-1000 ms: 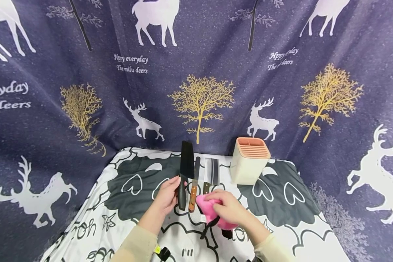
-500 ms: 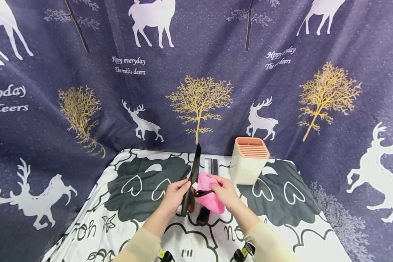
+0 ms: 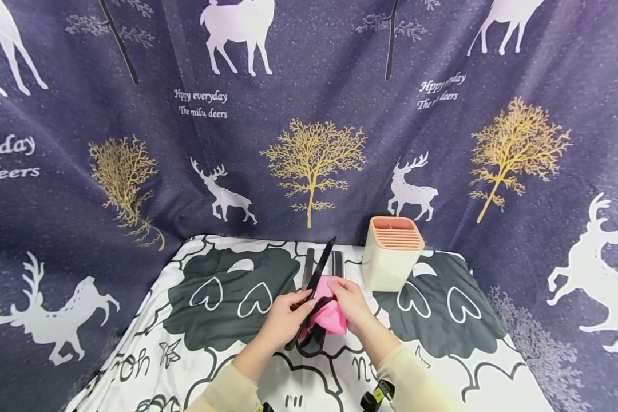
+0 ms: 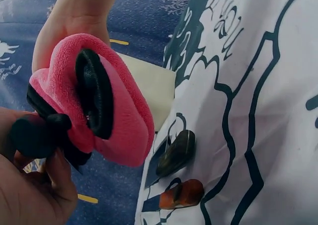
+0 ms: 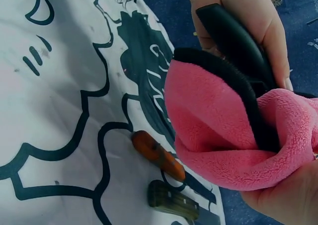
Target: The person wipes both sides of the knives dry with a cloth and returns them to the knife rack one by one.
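My left hand grips the black handle of a broad black-bladed kitchen knife, which is held edge-on and slants up to the right. A pink cloth with black trim is bunched in my right hand, against the knife near the handle. In the left wrist view the cloth hides most of the blade. Beneath lie two more knives: one with an orange-brown wooden handle, the other a cleaver with a dark handle. In the head view the cloth and hands partly cover both.
A cream knife block with an orange slotted top stands at the right rear. The surface is covered by a white and dark patterned cloth. Behind it hangs a dark blue curtain with deer and trees.
My left hand has turned the black knife edge-on and tilted it right. My right hand has brought the pink cloth up and left against it.
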Demonstrator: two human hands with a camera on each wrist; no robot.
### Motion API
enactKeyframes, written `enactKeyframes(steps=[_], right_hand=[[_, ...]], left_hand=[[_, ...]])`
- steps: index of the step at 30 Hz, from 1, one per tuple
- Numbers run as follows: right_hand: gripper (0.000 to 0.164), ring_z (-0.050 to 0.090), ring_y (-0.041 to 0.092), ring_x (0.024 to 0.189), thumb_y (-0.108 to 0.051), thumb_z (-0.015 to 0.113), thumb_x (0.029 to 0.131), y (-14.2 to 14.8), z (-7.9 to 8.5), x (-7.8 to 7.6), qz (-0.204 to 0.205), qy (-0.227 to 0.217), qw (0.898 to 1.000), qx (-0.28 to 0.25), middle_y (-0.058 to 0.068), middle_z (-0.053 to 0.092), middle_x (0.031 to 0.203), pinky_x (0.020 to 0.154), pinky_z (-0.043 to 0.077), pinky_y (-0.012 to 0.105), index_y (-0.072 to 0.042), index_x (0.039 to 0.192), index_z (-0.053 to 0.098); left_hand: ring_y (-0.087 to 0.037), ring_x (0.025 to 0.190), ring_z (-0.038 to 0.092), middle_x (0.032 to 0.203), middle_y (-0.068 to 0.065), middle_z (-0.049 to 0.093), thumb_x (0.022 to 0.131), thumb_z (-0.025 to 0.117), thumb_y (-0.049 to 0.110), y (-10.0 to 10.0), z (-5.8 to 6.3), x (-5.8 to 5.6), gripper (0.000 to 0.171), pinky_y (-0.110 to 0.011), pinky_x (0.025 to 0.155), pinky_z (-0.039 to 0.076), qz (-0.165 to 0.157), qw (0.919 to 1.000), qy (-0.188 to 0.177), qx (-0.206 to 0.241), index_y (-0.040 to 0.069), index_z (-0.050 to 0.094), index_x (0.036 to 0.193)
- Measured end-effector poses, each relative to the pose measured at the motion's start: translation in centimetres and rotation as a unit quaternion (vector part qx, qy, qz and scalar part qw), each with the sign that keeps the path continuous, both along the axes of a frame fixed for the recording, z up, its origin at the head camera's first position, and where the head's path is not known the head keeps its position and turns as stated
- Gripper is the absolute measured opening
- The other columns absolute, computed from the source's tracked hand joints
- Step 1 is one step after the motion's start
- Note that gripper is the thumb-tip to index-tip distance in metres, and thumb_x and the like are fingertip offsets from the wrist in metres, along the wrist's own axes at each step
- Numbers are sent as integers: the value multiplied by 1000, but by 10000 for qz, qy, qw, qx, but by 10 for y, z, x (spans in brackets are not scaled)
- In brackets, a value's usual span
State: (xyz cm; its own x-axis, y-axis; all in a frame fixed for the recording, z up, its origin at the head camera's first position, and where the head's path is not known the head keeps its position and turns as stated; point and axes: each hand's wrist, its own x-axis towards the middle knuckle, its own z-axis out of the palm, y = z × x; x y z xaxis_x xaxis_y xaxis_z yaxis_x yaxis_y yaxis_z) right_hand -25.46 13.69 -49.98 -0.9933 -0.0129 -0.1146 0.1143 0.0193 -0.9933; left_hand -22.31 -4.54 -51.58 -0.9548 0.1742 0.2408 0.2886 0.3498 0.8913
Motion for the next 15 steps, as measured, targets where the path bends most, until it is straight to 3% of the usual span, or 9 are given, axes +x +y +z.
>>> enactKeyframes(steps=[6,10,15], right_hand=[[36,68,7,82,-18,59,104,-1,3,3,23,-55,9999,-161,5,76,99,74,57,21,9,126,66],[35,65,7,78,-22,63,102,-2,1,3,-53,-58,9999,-68,-1,71,90,70,56,20,8,119,70],[28,61,7,65,-24,66,99,-4,-6,1,-212,29,9997,135,-5,63,73,59,52,20,4,93,72]], left_hand=[[-3,75,56,96,-3,71,97,70,26,4,3,6,39,-19,65,49,201,9941,506,-938,4,70,130],[-5,74,54,96,-1,70,96,71,26,9,8,12,40,-19,64,46,319,9871,724,-1396,6,71,130],[-6,71,51,97,1,69,95,70,29,12,11,18,40,-20,59,43,395,9757,867,-1973,10,71,131]])
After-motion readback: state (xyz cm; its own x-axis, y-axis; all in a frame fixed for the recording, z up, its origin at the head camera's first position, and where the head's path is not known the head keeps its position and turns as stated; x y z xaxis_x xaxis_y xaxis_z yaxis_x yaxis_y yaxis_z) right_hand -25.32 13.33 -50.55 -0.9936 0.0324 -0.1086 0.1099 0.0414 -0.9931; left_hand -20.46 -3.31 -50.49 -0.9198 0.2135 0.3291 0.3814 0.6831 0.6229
